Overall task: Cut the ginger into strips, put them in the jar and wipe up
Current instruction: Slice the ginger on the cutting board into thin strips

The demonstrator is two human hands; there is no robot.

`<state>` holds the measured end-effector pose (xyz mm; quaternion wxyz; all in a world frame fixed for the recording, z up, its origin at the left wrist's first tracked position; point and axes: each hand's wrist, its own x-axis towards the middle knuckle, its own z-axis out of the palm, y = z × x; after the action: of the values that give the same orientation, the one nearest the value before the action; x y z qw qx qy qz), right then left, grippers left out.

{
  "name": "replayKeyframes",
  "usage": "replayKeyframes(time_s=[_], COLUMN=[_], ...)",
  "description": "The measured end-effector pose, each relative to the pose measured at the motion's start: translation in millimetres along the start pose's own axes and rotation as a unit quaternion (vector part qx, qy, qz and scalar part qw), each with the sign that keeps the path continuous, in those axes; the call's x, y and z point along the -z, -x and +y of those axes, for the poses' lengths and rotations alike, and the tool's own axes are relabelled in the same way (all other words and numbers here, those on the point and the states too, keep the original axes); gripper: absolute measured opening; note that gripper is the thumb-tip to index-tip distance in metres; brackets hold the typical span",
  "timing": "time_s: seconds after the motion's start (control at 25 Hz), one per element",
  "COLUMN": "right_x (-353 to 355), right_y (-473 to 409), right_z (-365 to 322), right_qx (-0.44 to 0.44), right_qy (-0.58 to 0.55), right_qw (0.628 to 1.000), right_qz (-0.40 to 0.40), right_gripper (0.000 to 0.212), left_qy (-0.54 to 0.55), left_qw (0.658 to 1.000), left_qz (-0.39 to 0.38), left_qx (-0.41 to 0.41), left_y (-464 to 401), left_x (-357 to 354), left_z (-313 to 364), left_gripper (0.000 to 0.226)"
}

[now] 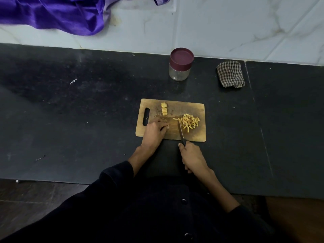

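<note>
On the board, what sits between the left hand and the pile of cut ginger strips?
In the head view, only the knife blade, its tip by the ginger strips, and bare cutting board. The right hand grips its handle; the left hand rests on the board.

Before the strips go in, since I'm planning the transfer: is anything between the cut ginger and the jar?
Yes: the maroon lid sits on the jar, closing it. The counter between the strips and jar looks bare.
</note>
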<state>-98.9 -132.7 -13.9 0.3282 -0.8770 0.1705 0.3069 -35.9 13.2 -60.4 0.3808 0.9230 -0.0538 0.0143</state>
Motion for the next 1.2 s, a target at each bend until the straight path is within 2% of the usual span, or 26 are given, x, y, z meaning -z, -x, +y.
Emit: replayKeyframes(time_s=[0.16,0.44,0.68,0.88,1.04,1.2], right_x=[0,-11,-1,-12,-2,-6], right_y=[6,-1,-5,-3,-9,-7], right_z=[-2,-13,-3,-8,2,0], right_qx=[0.029,0.065,0.047,0.069,0.046,0.059], right_qy=[-0.016,0.051,0.07,0.094,0.068,0.092], right_qw=[0.999,0.996,0.996,0.993,0.996,0.994], right_qz=[-0.009,-0.023,0.034,-0.015,0.039,0.022], right_gripper=[0.032,0.033,0.036,0.031,0.035,0.033], left_qy=[0.032,0.097,0.093,0.101,0.096,0.09], left_qw=[0.999,0.991,0.991,0.99,0.99,0.991], left_qz=[0.01,0.029,0.02,0.028,0.028,0.023], left_qx=[0.032,0.091,0.096,0.097,0.099,0.091], left_y=[0,-2,-3,-3,-4,-3], left_x=[5,11,10,9,10,8], left_z=[0,-1,1,1,-1,-1], left_gripper=[0.02,0.02,0.02,0.02,0.02,0.02])
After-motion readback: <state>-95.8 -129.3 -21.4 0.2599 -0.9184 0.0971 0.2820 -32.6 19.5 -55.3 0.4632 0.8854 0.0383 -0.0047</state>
